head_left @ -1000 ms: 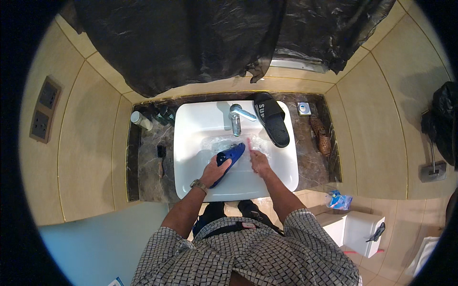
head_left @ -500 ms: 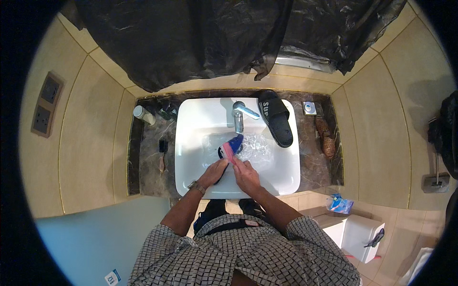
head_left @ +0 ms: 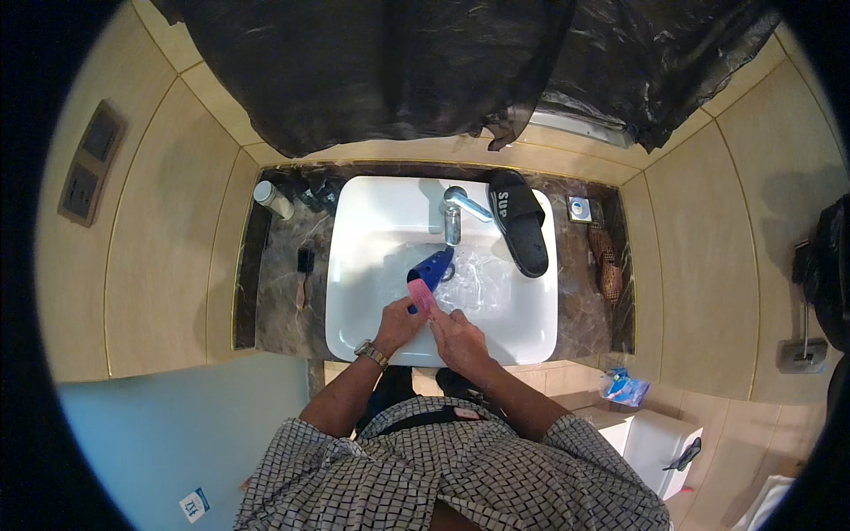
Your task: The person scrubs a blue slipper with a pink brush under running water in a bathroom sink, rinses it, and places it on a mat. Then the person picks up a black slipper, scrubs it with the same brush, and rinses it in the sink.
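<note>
Over the white sink (head_left: 531,327), my left hand (head_left: 401,326) grips the near end of a blue clog (head_left: 434,265) with small holes in its upper. The clog's toe points away from me, just below the chrome tap (head_left: 453,226). My right hand (head_left: 460,341) is closed around the handle of a pink brush (head_left: 420,296). The brush's head lies across the clog's opening and hides part of it. Rippling water covers the basin's bottom around the drain. A black slide sandal (head_left: 519,226) rests on the sink's far right corner.
On the dark counter at left lie a wooden-handled brush (head_left: 304,276) and a white-capped bottle (head_left: 274,200). A small square box (head_left: 579,209) and brown woven shoes (head_left: 605,264) are at right. Black plastic sheeting (head_left: 372,71) hangs beyond the sink.
The pink brush has turned over within the clog's opening, its pink back now showing where pale bristles did. Both hands stay near the same spot. The view has shifted slightly.
</note>
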A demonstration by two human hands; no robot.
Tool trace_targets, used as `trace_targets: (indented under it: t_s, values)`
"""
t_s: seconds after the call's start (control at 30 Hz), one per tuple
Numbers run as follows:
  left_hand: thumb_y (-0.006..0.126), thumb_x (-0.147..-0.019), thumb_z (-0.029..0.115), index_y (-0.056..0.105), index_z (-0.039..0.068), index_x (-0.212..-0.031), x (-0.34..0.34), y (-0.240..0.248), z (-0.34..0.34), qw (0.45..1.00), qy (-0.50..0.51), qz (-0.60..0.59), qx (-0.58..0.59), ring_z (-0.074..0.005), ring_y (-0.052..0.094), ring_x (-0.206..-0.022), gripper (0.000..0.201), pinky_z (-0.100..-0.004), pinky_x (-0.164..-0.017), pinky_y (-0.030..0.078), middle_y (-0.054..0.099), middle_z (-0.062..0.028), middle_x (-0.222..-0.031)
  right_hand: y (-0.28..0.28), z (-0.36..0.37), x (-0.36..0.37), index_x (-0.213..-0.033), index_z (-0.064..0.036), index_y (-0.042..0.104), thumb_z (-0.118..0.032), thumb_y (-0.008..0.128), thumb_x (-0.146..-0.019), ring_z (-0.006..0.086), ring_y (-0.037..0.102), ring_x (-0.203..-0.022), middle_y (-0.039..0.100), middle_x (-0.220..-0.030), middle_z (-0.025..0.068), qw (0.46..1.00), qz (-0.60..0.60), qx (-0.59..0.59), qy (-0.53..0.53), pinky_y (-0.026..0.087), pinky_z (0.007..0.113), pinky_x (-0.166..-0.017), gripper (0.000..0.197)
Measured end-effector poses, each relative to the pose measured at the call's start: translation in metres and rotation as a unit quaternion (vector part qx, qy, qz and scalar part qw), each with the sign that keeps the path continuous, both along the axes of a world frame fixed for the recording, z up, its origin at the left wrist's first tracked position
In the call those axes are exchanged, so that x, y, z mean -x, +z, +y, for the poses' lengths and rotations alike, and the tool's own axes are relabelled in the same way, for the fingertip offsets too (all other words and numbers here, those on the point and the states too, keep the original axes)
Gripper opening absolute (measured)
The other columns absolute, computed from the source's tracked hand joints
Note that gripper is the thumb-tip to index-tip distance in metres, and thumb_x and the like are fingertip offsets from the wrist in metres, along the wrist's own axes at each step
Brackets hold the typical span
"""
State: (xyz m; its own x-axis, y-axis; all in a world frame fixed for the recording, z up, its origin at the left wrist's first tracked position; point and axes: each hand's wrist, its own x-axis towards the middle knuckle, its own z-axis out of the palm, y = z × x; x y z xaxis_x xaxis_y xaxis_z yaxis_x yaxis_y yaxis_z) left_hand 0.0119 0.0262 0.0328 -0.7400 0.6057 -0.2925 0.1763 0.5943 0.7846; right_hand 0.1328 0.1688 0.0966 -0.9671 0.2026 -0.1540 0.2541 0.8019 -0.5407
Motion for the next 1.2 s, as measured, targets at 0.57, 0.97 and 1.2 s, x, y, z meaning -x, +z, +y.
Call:
trace_targets:
  t_s: [0.57,0.97,1.2]
  values:
    - [0.073,-0.086,0.017,0.07,0.002,-0.122,-0.026,0.001,-0.015,0.997,0.003,0.079,-0.025,-0.0408,0.074,-0.089,0.039,-0.0452,-0.077,0.059,0.074,-0.026,-0.102,-0.009,0.002,-0.017,-0.158,-0.0213,0.039,-0.017,0.057,-0.098,0.0412,0.068,-0.069,0.063,-0.088,0.0217,0.995,0.05,-0.028,0.077,0.057,0.053,-0.056,0.062]
    - [0.077,-0.088,0.023,0.069,0.006,-0.129,-0.016,-0.03,-0.034,0.995,-0.025,0.099,-0.006,-0.0353,0.075,-0.092,0.044,-0.045,-0.082,0.058,0.076,-0.0214,-0.1,-0.025,-0.016,-0.026,-0.149,-0.022,0.053,-0.027,0.053,-0.105,0.0406,0.067,-0.093,0.066,-0.099,0.0221,0.996,0.03,0.06,0.06,0.055,0.052,-0.083,0.044]
    - [0.076,-0.09,0.024,0.066,0.007,-0.133,0.019,0.007,-0.056,0.99,-0.134,-0.007,-0.032,-0.0295,0.073,-0.096,0.047,-0.0406,-0.088,0.057,0.075,-0.0179,-0.108,-0.042,0.066,-0.014,-0.135,-0.0105,0.064,-0.025,0.055,-0.103,0.0429,0.068,-0.094,0.071,-0.103,0.0273,0.985,0.026,0.055,-0.159,0.055,0.052,-0.085,0.036]
